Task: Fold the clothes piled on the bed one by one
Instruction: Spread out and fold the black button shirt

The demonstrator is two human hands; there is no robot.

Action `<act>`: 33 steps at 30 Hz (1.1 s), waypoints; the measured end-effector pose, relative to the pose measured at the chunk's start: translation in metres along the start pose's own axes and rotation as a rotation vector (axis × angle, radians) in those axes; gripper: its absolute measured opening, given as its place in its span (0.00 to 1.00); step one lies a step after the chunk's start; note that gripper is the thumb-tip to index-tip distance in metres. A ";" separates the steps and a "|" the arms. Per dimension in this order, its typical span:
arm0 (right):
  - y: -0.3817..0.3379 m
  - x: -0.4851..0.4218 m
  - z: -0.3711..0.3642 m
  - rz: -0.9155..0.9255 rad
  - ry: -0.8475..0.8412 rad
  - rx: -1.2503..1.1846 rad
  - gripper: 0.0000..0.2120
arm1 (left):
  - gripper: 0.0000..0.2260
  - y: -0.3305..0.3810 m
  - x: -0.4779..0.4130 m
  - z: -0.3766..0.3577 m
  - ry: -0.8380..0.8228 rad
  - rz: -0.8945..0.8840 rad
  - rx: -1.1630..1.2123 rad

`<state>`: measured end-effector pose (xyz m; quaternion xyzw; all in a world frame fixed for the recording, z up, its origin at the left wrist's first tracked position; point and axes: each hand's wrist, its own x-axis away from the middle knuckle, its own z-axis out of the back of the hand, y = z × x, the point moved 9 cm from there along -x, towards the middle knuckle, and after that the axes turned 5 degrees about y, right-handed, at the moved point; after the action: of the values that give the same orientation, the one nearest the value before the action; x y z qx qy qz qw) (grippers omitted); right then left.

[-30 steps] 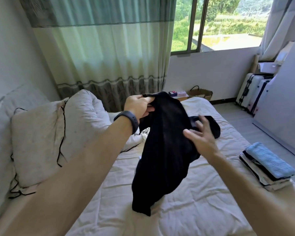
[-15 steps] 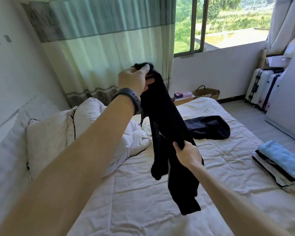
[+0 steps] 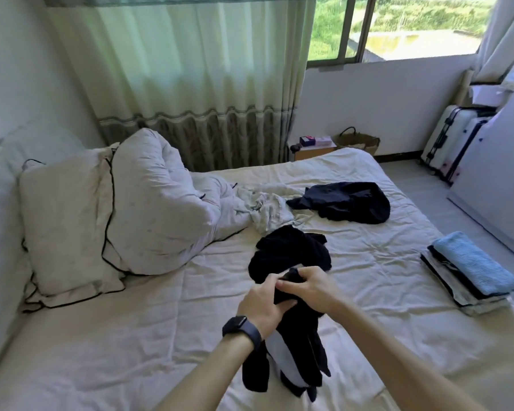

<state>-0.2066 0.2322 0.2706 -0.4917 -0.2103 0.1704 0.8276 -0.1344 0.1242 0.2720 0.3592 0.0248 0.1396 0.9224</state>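
A black garment (image 3: 288,253) lies bunched on the cream bed sheet (image 3: 131,336), its lower part trailing toward me with a pale lining showing. Both hands meet at its middle: my left hand (image 3: 261,301), with a dark watch on the wrist, pinches the cloth, and my right hand (image 3: 312,287) grips it from the right. Farther back lie a second dark garment (image 3: 344,201) and a crumpled pale garment (image 3: 264,207). A folded stack topped by a blue towel (image 3: 472,265) sits at the bed's right edge.
Two pale pillows (image 3: 107,209) lean at the bed's left against the headboard. A small bedside table (image 3: 315,148), a woven basket (image 3: 358,142) and suitcases (image 3: 454,137) stand beyond the bed. Curtains and a window fill the back wall.
The black garment, held high in the air by my left hand, has come down onto the bed. Both hands have dropped and now meet on its middle.
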 end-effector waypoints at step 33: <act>-0.027 0.014 0.084 0.090 0.358 0.188 0.06 | 0.30 -0.116 0.011 0.038 -0.469 0.109 -0.464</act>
<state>-0.2364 0.2888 0.3328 -0.4437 -0.0206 0.1361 0.8856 -0.0908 0.0207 0.2230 0.1628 -0.2399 0.1044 0.9513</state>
